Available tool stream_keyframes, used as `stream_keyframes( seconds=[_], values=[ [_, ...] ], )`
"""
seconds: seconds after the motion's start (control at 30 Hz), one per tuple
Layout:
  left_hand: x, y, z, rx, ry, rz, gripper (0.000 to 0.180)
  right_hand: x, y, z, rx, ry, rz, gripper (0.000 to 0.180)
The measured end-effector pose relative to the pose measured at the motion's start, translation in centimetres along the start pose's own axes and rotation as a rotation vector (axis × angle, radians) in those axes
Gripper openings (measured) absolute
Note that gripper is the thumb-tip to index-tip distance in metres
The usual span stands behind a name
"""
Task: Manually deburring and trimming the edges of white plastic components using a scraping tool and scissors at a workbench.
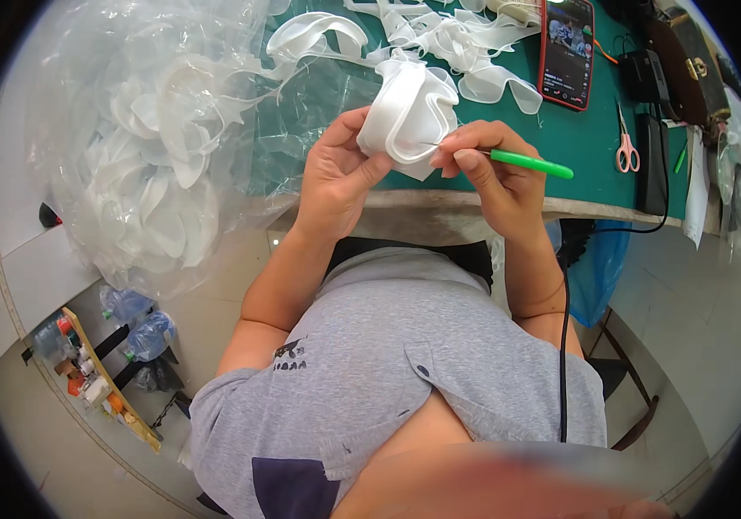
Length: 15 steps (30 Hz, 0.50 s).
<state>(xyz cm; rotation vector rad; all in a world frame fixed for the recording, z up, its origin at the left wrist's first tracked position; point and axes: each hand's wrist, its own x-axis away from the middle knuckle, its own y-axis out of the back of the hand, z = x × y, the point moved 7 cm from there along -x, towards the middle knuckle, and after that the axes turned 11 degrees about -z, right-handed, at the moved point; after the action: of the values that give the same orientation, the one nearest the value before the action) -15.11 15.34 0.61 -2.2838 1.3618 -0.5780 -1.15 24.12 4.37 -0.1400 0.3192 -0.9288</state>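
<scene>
A white piece of fabric (407, 111) with layered, curving folds is held up over the near edge of the green table. My left hand (336, 177) is closed around its left side, with the thumb on the front. Between the thumb and fingers of my right hand (504, 173) is a slim tool with a bright green handle (533, 163). The tool points left, and its thin tip reaches the lower right folds of the fabric. Its exact tip shape is too small to make out.
A big clear plastic bag (102, 208) of white curved pieces fills the left. Loose white strips (448, 39) lie behind my hands. At the right are a red-cased phone (567, 54), pink-handled scissors (625, 154) and a black cable (566, 346) hanging beside my right arm.
</scene>
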Motion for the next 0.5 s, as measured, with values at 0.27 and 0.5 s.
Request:
stream_keyframes(
  seconds=[0.27, 0.5],
  values=[
    [0.3, -0.1, -0.2, -0.036, -0.070, -0.020, 0.040, -0.3, 0.5, 2.1, 0.152, 0.282, 0.027, 0.020],
    [0.4, -0.5, -0.6, -0.161, -0.088, -0.021, 0.035, -1.2, -0.9, 1.3, 0.426, 0.047, 0.065, 0.008]
  ],
)
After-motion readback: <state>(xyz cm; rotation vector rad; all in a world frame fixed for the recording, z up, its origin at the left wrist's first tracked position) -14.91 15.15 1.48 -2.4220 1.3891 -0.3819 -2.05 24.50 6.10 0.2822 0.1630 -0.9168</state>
